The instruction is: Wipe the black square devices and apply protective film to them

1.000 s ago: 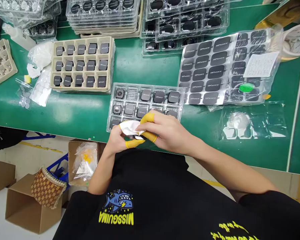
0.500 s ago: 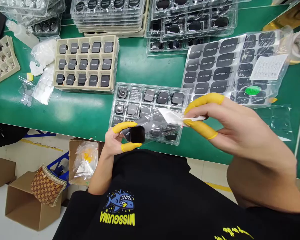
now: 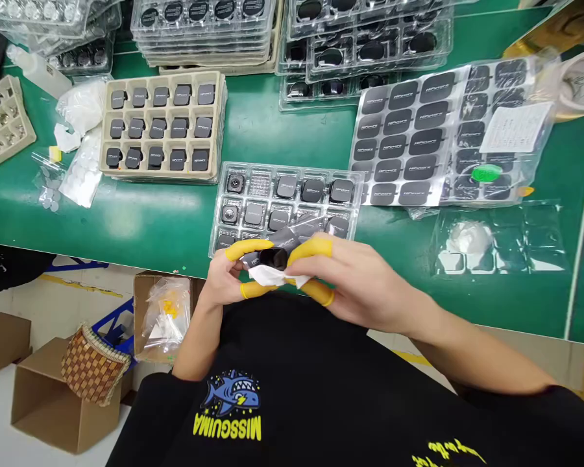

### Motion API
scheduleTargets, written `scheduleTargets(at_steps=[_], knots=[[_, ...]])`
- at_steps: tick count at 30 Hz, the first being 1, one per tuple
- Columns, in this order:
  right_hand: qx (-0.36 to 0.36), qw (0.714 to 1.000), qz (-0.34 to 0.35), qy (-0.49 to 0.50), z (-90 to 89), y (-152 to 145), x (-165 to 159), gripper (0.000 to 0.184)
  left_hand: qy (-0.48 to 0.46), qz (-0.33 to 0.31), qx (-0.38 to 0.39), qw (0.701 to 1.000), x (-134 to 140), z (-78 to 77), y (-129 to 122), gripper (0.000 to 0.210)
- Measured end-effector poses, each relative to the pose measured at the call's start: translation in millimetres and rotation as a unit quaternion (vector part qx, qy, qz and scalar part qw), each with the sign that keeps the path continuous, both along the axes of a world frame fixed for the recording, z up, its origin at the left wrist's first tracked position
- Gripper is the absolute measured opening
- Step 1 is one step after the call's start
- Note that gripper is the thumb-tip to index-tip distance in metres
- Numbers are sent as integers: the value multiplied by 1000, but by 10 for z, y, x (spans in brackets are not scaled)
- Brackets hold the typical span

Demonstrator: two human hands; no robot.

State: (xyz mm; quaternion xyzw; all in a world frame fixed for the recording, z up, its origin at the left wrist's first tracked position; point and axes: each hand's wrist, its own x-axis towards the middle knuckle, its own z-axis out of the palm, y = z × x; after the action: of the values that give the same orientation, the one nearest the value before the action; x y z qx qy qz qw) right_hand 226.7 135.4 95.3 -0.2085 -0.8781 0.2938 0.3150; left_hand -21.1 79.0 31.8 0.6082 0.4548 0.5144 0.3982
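Note:
Near the table's front edge, my left hand, with yellow finger cots, grips a square black smartwatch body. A dark printed film strip is at the same fingers and trails to the upper right. My right hand, also in yellow finger cots, pinches a white wiping cloth against the watch's lower edge. Much of the dark screen is hidden behind the cloth and right fingers. Just beyond both hands lies a clear plastic tray with watch bodies in its pockets, its front part covered by the hands.
Left of the clear tray sits a beige tray of watch pieces. Sheets of printed films lie at right, above a clear blister tray bearing a crumpled white wad. Stacked clear trays stand at the back.
My right hand has moved left and down with the white cloth, bringing it onto the watch body. The blister tray and white wad at right are uncovered. My left hand stays nearly in place.

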Motion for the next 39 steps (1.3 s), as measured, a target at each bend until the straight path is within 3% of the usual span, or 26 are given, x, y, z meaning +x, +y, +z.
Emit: scheduleTargets(at_steps=[4,10,13,17,19,23,27,30,34,37,39], knots=[[120,992,-39,-32,-54,-94,-151,17,9,-25,5,1000,-2,-28,-40,56],[202,968,-122,-88,-139,3,-183,22,-51,-26,-26,998,63,-115,-49,59],[173,960,-183,-119,-195,126,-83,16,-57,17,-4,998,65,-79,-28,58],[48,972,-230,-2,-43,180,81,12,-40,46,25,998,41,-23,-14,58],[18,977,-210,30,91,145,117,15,-47,39,4,998,37,-27,-24,59],[0,999,-49,7,217,54,57,13,-35,13,-40,998,31,-56,-57,61],[84,995,29,-40,136,40,-120,20,-25,-19,-28,999,24,-46,-47,62],[154,986,5,-59,79,70,-252,28,-13,-45,-15,999,36,-53,-18,62],[229,965,-60,-112,29,156,-285,33,-52,-17,-49,997,62,-135,-37,63],[216,956,-108,-167,-31,232,-154,26,-74,22,-95,992,46,-174,-85,64],[182,959,-159,-145,-55,263,-26,18,-66,36,-97,992,22,-157,-105,61]])
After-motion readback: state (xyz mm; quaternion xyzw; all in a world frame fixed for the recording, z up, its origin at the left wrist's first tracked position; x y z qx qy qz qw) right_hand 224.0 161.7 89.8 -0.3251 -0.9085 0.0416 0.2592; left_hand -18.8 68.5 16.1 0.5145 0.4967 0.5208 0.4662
